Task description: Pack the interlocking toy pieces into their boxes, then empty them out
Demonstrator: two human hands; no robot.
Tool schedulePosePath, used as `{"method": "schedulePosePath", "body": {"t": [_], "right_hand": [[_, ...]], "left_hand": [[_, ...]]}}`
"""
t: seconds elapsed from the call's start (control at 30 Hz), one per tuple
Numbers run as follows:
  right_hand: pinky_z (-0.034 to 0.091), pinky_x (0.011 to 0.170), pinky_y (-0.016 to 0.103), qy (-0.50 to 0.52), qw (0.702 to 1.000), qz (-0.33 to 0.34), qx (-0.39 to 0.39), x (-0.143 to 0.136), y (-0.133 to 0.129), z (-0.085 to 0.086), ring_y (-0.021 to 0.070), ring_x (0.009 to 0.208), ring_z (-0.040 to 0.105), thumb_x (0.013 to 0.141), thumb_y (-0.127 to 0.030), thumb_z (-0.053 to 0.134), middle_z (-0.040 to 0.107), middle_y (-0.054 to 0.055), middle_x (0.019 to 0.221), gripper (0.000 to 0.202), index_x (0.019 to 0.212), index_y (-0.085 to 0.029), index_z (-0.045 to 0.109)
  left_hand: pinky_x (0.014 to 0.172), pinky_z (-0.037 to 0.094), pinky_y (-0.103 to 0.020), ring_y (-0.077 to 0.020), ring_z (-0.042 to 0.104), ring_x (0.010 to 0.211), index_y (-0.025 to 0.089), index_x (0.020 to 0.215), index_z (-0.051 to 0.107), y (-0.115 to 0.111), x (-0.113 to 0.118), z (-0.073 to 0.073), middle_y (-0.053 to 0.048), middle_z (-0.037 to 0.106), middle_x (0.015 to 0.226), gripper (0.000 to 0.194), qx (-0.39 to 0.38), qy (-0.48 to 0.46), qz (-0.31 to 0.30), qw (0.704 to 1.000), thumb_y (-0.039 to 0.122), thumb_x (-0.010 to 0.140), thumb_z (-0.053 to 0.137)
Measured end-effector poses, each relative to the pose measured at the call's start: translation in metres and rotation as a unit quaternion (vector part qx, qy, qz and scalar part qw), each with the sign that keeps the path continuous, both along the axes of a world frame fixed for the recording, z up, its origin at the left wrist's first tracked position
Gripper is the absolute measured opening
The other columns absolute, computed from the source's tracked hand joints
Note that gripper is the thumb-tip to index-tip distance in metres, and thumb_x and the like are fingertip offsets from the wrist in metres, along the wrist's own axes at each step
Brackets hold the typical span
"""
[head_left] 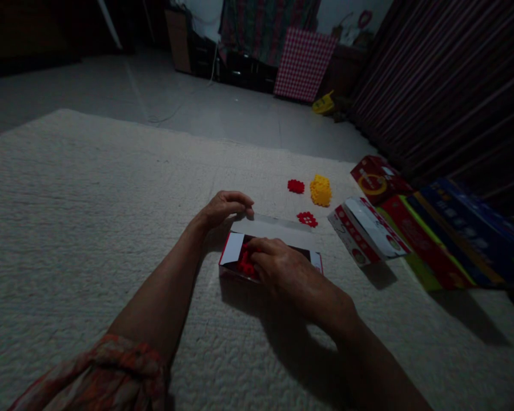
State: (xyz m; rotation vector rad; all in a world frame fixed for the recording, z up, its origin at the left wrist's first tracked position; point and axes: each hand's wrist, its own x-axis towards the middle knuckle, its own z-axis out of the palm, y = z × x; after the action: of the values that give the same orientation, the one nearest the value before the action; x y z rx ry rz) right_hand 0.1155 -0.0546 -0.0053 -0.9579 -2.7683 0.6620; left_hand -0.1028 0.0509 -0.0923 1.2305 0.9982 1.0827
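An open box (228,270) with its flaps folded out lies on the pale quilted mat. Red pieces (246,264) show inside its left part. My right hand (278,264) reaches into the box over them, fingers bent down at the red pieces; whether it grips one is hidden. Beside the raised back flap (274,224), my left hand (229,206) has its fingers bent together at the flap's left corner, and what they hold, if anything, cannot be made out. Behind the box lie a red flower-shaped piece (307,219), a red stack (296,186) and a yellow stack (321,190).
To the right stand a white and red carton (368,231), a dark red box (379,180) and a large blue box (471,228). A striped curtain (445,85) hangs behind them. Beyond the mat (111,188) are tiled floor, a checkered cloth (304,64) and a yellow object (323,104).
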Motion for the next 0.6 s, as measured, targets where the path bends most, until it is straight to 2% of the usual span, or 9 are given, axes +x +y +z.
{"method": "schedulePosePath", "body": {"t": [0.27,0.43,0.53,0.6], "right_hand": [[0.054,0.098,0.042,0.008,1.000,0.004,0.009,0.002,-0.002,0.001,0.0240,0.112,0.063,0.099,-0.010,0.048,0.068,0.011,0.128,0.023,0.104,-0.018,0.069],[0.056,0.095,0.039,0.072,0.996,-0.016,0.053,0.020,0.005,0.020,0.0220,0.108,0.067,0.102,-0.016,0.044,0.070,0.012,0.123,0.026,0.109,-0.018,0.069],[0.056,0.098,0.042,0.117,0.980,-0.089,0.133,0.046,0.029,0.027,0.0237,0.109,0.068,0.100,-0.016,0.046,0.072,0.011,0.118,0.028,0.111,-0.019,0.071],[0.054,0.099,0.047,0.126,0.959,-0.170,0.188,0.068,0.053,0.020,0.0258,0.110,0.068,0.096,-0.014,0.047,0.073,0.011,0.116,0.030,0.111,-0.020,0.072]], "left_hand": [[0.067,0.045,-0.030,-0.0141,0.061,0.066,0.018,0.088,0.079,-0.002,-0.001,0.002,-0.005,0.077,0.075,0.025,0.008,0.013,-0.001,1.000,0.019,0.066,0.066],[0.067,0.044,-0.030,-0.0148,0.061,0.065,0.018,0.082,0.078,-0.002,-0.001,0.002,-0.004,0.075,0.071,0.022,0.000,-0.001,-0.002,1.000,0.018,0.063,0.068],[0.062,0.042,-0.030,-0.0144,0.059,0.061,0.020,0.081,0.077,0.000,-0.001,-0.001,-0.004,0.076,0.073,0.019,-0.009,-0.008,-0.007,1.000,0.019,0.064,0.068],[0.063,0.042,-0.031,-0.0150,0.060,0.061,0.021,0.079,0.076,0.001,-0.001,-0.003,-0.004,0.076,0.072,0.016,-0.009,-0.013,-0.007,1.000,0.019,0.065,0.068]]}}
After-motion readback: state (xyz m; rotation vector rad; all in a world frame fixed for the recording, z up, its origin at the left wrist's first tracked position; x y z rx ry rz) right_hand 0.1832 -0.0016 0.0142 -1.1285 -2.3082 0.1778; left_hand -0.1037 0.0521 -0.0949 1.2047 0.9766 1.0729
